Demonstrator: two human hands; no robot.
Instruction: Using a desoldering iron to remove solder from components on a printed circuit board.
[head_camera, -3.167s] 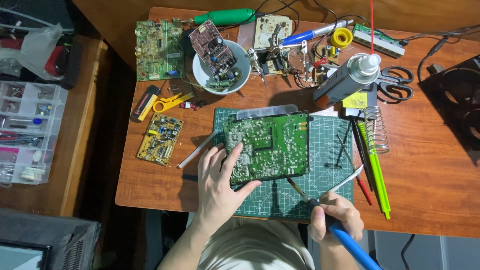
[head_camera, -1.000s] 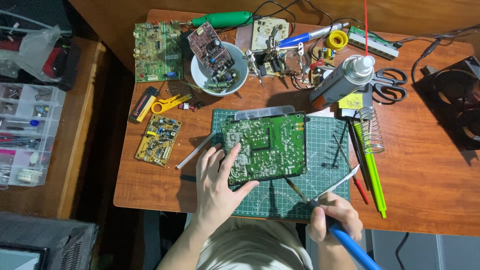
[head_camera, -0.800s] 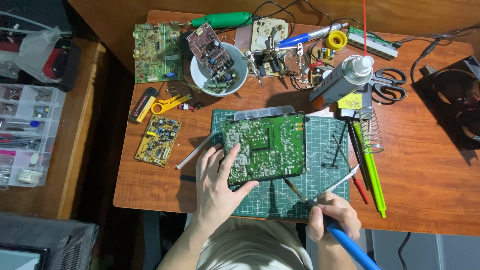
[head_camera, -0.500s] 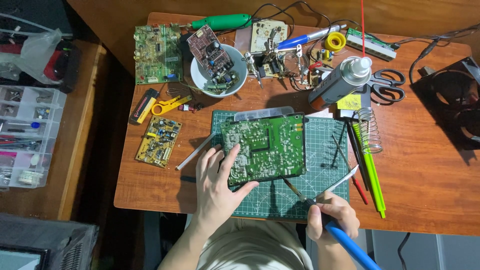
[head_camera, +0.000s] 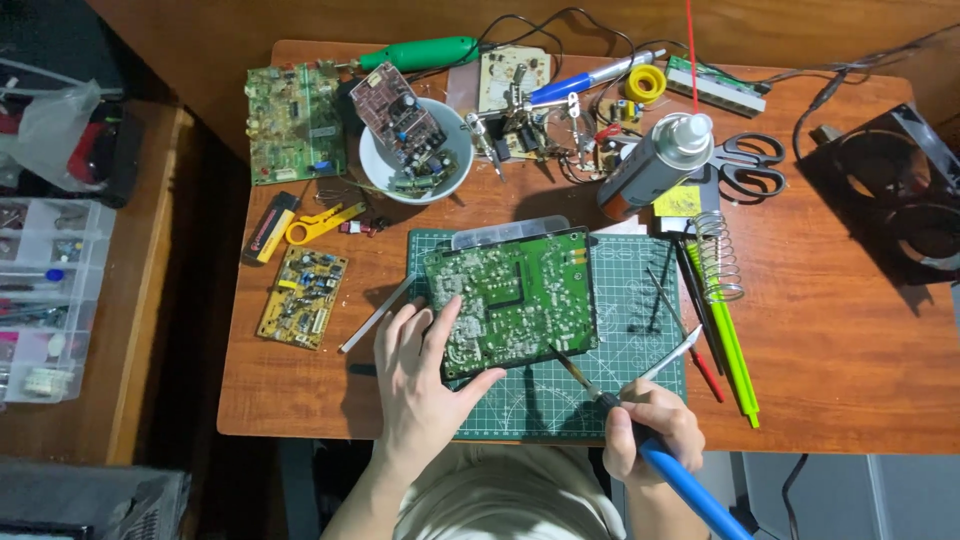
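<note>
Right hand (head_camera: 652, 428) is closed around the blue-handled soldering iron (head_camera: 640, 432) — barely moved in the last few seconds, tip just crept in to the green circuit board's (head_camera: 512, 298) near right corner. The iron's long axis slants, tip pointing up-left. Left hand (head_camera: 424, 382) is spread flat, pinning the board's near left edge on the cutting mat (head_camera: 640, 300), mid-bench, toward the front edge.

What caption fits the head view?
Left hand steadies green circuit board while right hand brings blue-handled soldering iron to it.
</note>
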